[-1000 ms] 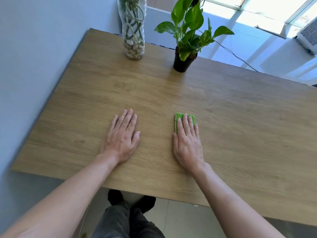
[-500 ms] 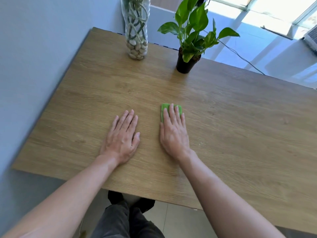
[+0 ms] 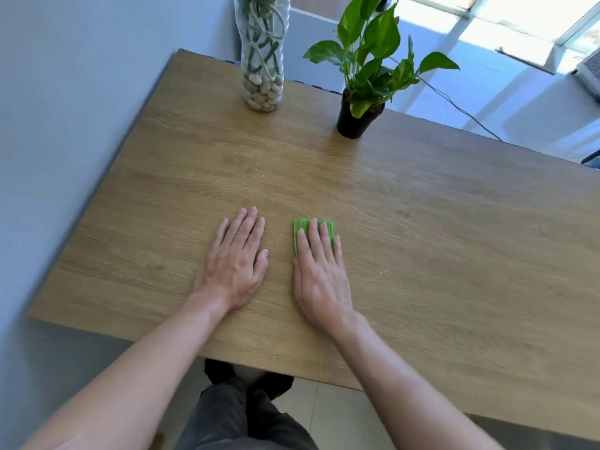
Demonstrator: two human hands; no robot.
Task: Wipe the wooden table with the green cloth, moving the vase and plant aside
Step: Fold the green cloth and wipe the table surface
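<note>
Right hand [image 3: 319, 277] presses flat, fingers straight, no grip, on the small folded green cloth [image 3: 313, 230], well short of the clear pebble-filled glass vase [image 3: 262, 60]. Left hand [image 3: 235, 261] lies spread on the light wooden worktop [image 3: 454, 238]. Best: even pressure, overlapping strokes.

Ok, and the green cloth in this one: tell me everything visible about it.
The green cloth is small, bright green, and looks folded into a compact pad with a ribbed texture. It lies flat on the wooden table, toward the near side. The right hand presses on it with straight fingers, covering most of it; only its far edge and left side show.
</note>
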